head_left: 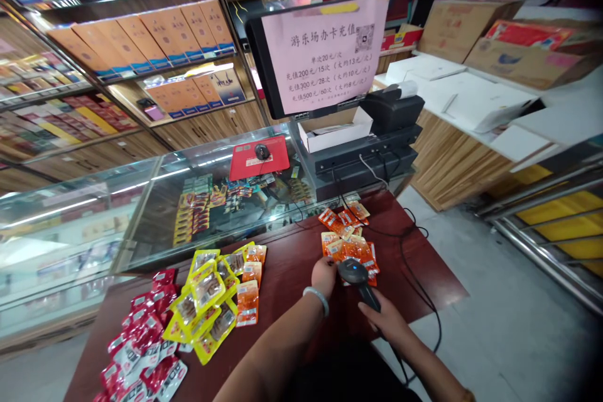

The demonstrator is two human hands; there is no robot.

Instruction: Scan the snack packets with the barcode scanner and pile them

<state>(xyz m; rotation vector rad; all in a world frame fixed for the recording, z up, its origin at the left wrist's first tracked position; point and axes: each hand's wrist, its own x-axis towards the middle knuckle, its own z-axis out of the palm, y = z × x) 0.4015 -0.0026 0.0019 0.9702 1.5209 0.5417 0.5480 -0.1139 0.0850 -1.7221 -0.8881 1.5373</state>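
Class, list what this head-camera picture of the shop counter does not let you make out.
- Left hand: its fingers and what they touch among the orange packets, hidden by the hand itself.
- Scanner: its window faces away.
- Packet labels: too small.
- Red packets: cut off by the bottom edge.
- Right hand: grip partly hidden.

Pink price notice on the back of the till monitor

The pink paper sign (325,53) taped over the monitor (257,44) is headed 游乐场办卡充值, with a QR code (364,38) printed at its upper right. Below run the price lines: 单次20元/次; 充值200元/15次 (大约13元/次); 充值300元/28次 (大约10元/次); 充值500元/60次 (大约8元/次). Print on the snack packets (207,301) lying on the desk (292,270), on the shelf boxes (141,38) and on the cardboard cartons (527,50) is too small or blurred to read.
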